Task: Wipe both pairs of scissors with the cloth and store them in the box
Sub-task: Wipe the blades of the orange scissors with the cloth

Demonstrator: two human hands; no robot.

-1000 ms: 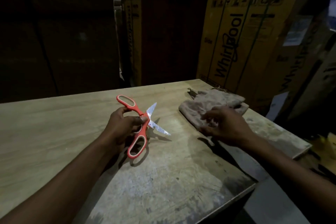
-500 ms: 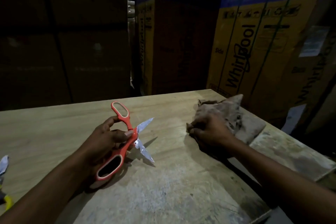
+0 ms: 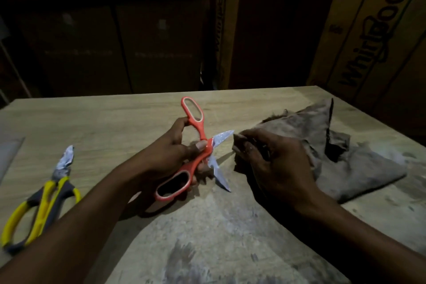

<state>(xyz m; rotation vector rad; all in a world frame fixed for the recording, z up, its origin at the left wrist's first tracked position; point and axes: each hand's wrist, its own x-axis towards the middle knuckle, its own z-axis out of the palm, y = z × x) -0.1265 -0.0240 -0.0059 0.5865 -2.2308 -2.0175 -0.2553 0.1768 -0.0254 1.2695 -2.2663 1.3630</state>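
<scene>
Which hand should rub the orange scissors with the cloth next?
Probably the right hand: it already grips the cloth beside the open blades. The left hand is busy holding the orange scissors.

I have only one view here, from the camera worn on the person's head. It looks forward and down onto the wooden bench, from close above its near edge, and the wide lens bends the edges of the picture. Both forearms enter from the bottom of the frame and reach to the middle of the bench, so the camera sits just behind and above them. The far edge of the bench crosses the picture a little above the middle. Beyond that edge the view faces tall cardboard cartons, which stand close behind the bench and are dark. With no second view, nothing is shared.
</scene>
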